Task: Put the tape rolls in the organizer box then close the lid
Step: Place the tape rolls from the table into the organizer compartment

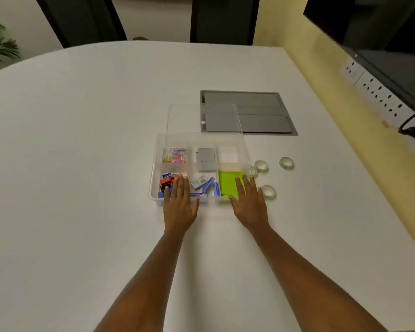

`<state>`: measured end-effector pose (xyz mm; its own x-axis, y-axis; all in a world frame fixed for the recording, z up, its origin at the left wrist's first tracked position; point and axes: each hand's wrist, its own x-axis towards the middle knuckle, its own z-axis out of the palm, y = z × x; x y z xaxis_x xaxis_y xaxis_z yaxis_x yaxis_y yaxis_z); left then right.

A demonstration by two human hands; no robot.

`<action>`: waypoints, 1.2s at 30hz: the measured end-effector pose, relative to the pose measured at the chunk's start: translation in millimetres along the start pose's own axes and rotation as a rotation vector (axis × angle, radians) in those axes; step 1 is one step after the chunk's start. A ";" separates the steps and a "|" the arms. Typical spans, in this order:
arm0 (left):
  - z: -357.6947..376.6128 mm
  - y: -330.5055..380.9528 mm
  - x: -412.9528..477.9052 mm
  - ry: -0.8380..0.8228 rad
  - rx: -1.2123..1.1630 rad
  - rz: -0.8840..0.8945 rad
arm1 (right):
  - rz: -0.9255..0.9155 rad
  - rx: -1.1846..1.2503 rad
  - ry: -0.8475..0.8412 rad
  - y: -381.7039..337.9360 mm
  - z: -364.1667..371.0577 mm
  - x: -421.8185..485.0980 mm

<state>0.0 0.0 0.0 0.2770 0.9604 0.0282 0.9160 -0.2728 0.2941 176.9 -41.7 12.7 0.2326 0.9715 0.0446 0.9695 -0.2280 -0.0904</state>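
Note:
A clear organizer box stands on the white table with its clear lid swung up behind it. Its compartments hold paper clips, a grey case, binder clips, staple boxes and green sticky notes; the back right compartment looks bare. Several clear tape rolls lie on the table right of the box: one near my right hand, one close to the box wall, one farther right. My left hand and my right hand lie flat over the box's front edge, fingers spread, holding nothing.
A grey recessed panel is set into the table behind the box. A wall strip of sockets with a black plug and a dark screen line the right side. Dark chairs stand at the far edge.

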 end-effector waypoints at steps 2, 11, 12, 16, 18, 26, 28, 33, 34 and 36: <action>5.0 0.9 -3.4 -0.032 -0.025 -0.028 | -0.008 0.043 -0.005 3.5 6.2 -3.8; 12.3 2.5 -3.0 -0.019 0.017 -0.062 | -0.015 0.025 -0.037 14.6 17.7 -13.0; 10.9 4.1 -4.2 -0.023 0.007 -0.075 | -0.011 0.037 -0.051 14.4 17.4 -13.6; 8.6 8.7 -6.5 -0.009 -0.019 -0.108 | -0.033 0.083 -0.052 16.0 20.4 -16.4; 9.8 9.7 -6.7 -0.014 -0.025 -0.126 | -0.047 0.110 -0.049 19.4 21.1 -16.8; 8.6 24.2 -0.1 -0.021 -0.043 -0.275 | -0.224 0.146 -0.015 45.2 20.8 -12.9; 7.7 31.7 5.5 -0.038 -0.044 -0.328 | -0.288 0.174 0.026 57.5 23.7 -9.5; 13.8 47.3 19.9 0.010 -0.056 -0.363 | -0.253 0.198 0.117 96.0 29.2 5.5; 15.7 49.7 22.2 0.022 -0.044 -0.355 | -0.224 0.180 0.107 102.8 30.1 9.2; 17.4 53.5 26.8 0.025 -0.038 -0.332 | -0.152 0.144 0.057 112.8 33.3 15.8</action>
<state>61.5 10.1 -0.1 -0.0421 0.9978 -0.0520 0.9436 0.0568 0.3263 287.3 -49.9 -29.9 0.0926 0.9879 0.1242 0.9736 -0.0637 -0.2191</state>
